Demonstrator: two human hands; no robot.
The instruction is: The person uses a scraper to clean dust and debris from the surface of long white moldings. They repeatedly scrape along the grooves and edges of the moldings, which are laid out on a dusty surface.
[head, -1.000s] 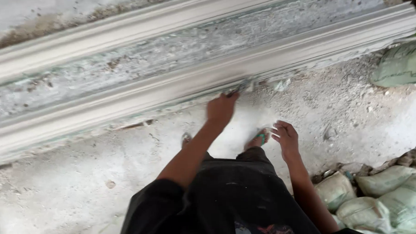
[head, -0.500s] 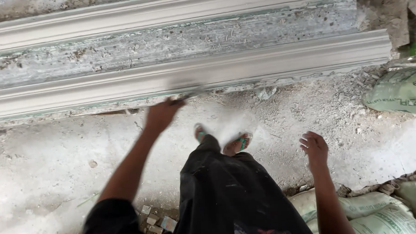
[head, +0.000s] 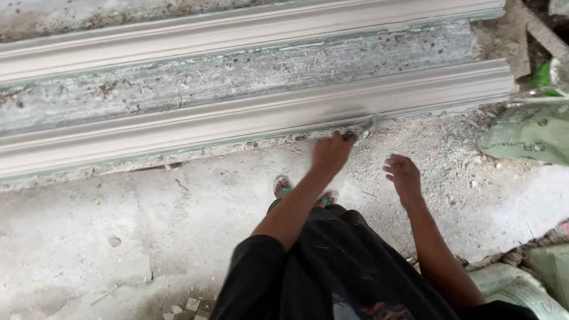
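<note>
holding a small tool tight in our left hand, we press its tip on the near long molding, which runs left to right just ahead. our right hand hangs open and empty, a bit farther back, over the dusty floor.

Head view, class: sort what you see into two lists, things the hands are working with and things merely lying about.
In use:
- left hand, grip closed on a small tool
- small grey tool, blurred, at the moulding's lower edge
- long grey-white plaster moulding

Lying about:
- green sacks
- broken pale chips on the floor
- right hand, open, empty
</note>
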